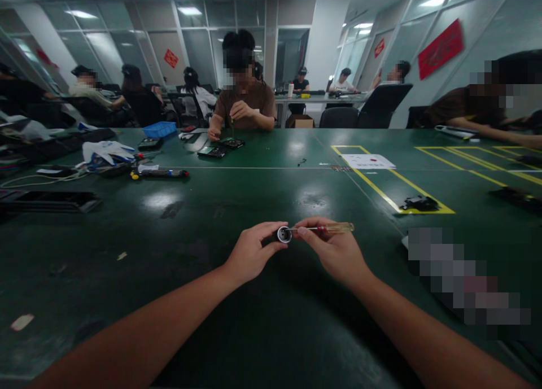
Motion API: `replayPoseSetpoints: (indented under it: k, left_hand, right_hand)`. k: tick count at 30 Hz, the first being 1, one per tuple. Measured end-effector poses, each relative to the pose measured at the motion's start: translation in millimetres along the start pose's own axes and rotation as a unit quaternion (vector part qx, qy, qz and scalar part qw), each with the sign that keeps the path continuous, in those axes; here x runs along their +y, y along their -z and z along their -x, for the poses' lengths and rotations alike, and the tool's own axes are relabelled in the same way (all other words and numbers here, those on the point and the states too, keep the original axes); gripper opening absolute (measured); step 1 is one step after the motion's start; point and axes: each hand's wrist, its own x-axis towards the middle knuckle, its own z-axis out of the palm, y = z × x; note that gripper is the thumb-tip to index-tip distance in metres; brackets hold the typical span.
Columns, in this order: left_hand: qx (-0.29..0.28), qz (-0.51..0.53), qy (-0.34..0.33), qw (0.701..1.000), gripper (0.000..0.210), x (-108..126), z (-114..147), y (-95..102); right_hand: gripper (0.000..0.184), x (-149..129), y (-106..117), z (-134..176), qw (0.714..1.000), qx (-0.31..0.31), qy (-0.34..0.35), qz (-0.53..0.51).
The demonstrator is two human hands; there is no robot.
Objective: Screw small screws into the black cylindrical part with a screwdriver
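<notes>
Between thumb and fingers, my left hand [253, 250] grips a small round black part [283, 235] with a silver rim, its hollow face turned toward me. My right hand [339, 250] is closed around a screwdriver [334, 228] with a clear amber handle. The thin metal shaft points left, and its tip reaches the rim of the round part; whether it sits inside cannot be made out. Both hands are held just above the green table [237, 332], near its middle.
Left on the table are white-and-blue gloves [105, 154], a black electric screwdriver [163, 174] and a blue bin [160, 130]. Black parts [419, 203] lie within yellow tape at right, near a white paper [368, 161]. Across the table a person [241, 104] works on small devices.
</notes>
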Motion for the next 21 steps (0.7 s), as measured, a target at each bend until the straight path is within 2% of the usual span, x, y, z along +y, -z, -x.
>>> replayPoseSetpoints:
  k: [9, 12, 21]
  left_hand:
    - [0.013, 0.069, 0.051, 0.996, 0.049, -7.2, -0.4, -4.4]
    - [0.009, 0.077, 0.061, 0.995, 0.046, -6.0, 0.1, -4.3]
    - [0.002, 0.058, 0.055, 0.997, 0.042, -5.7, 0.3, -3.4]
  right_hand:
    - [0.018, 2.6, 0.7, -1.1, 1.0, -0.008, -0.014, -0.013]
    - [0.019, 4.1, 1.3, -1.5, 1.0, -0.005, -0.025, -0.013]
    - [0.024, 8.2, -0.9, -3.0, 0.991, -0.001, -0.077, -0.107]
